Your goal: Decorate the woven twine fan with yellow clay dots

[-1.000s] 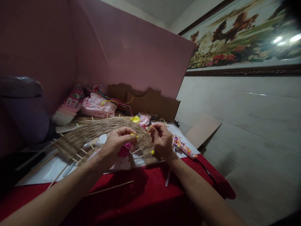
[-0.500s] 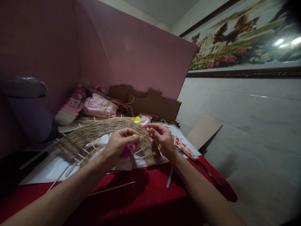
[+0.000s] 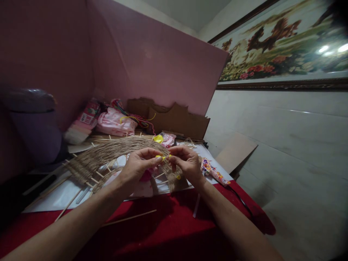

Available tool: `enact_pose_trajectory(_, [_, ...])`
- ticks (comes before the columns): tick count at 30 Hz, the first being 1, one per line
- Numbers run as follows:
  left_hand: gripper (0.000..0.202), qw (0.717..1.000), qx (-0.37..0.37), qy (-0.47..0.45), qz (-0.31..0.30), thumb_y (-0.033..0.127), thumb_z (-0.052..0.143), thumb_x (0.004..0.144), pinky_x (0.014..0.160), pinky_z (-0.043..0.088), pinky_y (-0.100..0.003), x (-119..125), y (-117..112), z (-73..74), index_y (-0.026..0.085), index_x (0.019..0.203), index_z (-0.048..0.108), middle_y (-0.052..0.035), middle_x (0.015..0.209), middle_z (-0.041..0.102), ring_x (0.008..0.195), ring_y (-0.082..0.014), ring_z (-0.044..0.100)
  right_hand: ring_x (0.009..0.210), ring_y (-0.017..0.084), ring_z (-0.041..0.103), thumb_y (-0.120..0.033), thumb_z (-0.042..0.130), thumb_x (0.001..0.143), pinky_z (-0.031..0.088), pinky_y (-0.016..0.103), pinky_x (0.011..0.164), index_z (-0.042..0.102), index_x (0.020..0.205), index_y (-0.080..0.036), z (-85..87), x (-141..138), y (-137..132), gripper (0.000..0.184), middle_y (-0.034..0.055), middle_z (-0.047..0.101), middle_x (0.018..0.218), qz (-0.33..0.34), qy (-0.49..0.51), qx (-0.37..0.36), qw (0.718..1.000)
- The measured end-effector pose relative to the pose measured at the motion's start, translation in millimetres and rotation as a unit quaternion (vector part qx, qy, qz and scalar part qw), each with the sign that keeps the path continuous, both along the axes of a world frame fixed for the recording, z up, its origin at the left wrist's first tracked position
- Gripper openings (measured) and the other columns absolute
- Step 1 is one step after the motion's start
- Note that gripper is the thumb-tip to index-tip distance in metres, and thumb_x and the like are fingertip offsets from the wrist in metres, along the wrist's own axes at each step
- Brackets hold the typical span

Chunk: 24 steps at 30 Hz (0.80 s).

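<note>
A curved arch of woven tan twine on thin wooden sticks [image 3: 108,154] lies on a white sheet over the red tablecloth [image 3: 168,224]. My left hand [image 3: 136,168] and my right hand [image 3: 186,163] meet over the arch's right end, fingertips pinched together on the weave at one spot. Their nails are yellow. Something pink [image 3: 146,175] shows under my left palm. What the fingertips pinch is too small to name.
Cut brown cardboard [image 3: 174,117] stands at the back against a pink wall. Pink cloth and coloured cords [image 3: 115,121] lie behind the arch. A loose wooden stick [image 3: 130,217] rests on the red cloth. A patterned glue-gun-like tool [image 3: 213,172] lies at right. A purple bin [image 3: 32,123] stands at left.
My two hands have drawn together, and their fingertips now touch over the weave. The right hand shifted slightly left.
</note>
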<state>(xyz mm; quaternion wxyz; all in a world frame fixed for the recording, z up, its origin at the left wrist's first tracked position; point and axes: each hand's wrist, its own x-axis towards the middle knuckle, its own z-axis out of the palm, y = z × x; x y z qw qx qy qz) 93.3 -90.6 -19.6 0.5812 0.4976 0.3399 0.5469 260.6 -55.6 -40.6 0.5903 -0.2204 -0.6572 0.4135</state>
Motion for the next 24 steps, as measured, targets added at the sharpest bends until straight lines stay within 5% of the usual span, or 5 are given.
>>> enact_pose_trajectory(6, [0.034,0.999,0.036,0.013,-0.005,0.023,0.078,0.057,0.043,0.040,-0.017,2.5,0.0,-2.5,0.015,0.085,0.060,0.0030,0.055,0.063,0.042,-0.0066,0.052,0.042,0.007,0.050,-0.029,0.069,0.074,0.042,0.021,0.039,0.068,0.079,-0.020,-1.2,-2.0,-3.7,0.010,-0.0027,0.057,0.061,-0.001,-0.059,0.042,0.997])
enact_pose_trajectory(12, [0.027,0.999,0.041,0.020,0.007,0.026,0.078,0.058,0.042,0.039,-0.017,3.7,3.9,-8.0,0.013,0.070,0.057,0.0027,0.049,0.060,0.041,-0.0067,0.051,0.053,0.009,0.053,-0.024,0.070,0.072,0.046,0.021,0.047,0.065,0.089,-0.021,-4.1,-1.8,-7.7,0.018,-0.0019,0.060,0.070,-0.027,-0.086,0.060,0.994])
enact_pose_trajectory(18, [0.025,0.998,0.055,0.026,0.019,0.028,0.076,0.060,0.042,0.038,-0.016,3.6,3.0,-8.4,0.014,0.070,0.058,0.0025,0.052,0.060,0.042,-0.0062,0.050,0.071,0.013,0.057,-0.018,0.065,0.077,0.049,0.026,0.061,0.069,0.085,-0.022,-2.9,-0.1,-6.7,0.009,0.0022,0.062,0.079,-0.067,-0.134,0.180,0.972])
enact_pose_trajectory(24, [0.024,0.997,0.066,0.035,0.015,0.028,0.075,0.061,0.043,0.038,-0.017,4.2,2.1,-7.3,0.013,0.068,0.058,0.0020,0.055,0.061,0.044,-0.0066,0.051,0.071,0.014,0.058,-0.020,0.066,0.077,0.049,0.027,0.061,0.068,0.083,-0.022,-3.1,-0.4,-5.0,0.007,0.0022,0.061,0.079,-0.071,-0.142,0.181,0.971])
